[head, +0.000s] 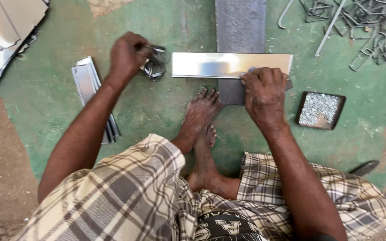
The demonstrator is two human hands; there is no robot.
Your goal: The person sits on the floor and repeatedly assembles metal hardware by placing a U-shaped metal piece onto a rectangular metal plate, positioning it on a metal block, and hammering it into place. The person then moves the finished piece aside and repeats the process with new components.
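A long shiny metal strip (220, 65) lies across a dark steel bar (240, 27) on the green floor. My right hand (264, 91) presses down on the strip's near right edge. My left hand (128, 54) is closed on a bent wire clip, right above a small heap of wire clips (154, 68) at the strip's left end. My bare feet (202, 116) rest just below the strip.
A stack of metal strips (88, 82) lies left of my left arm. Sheet metal (1, 31) is piled at the top left. A dark tray of small shiny bits (320, 109) sits right of my right hand. Bent wire frames (367, 27) are scattered top right.
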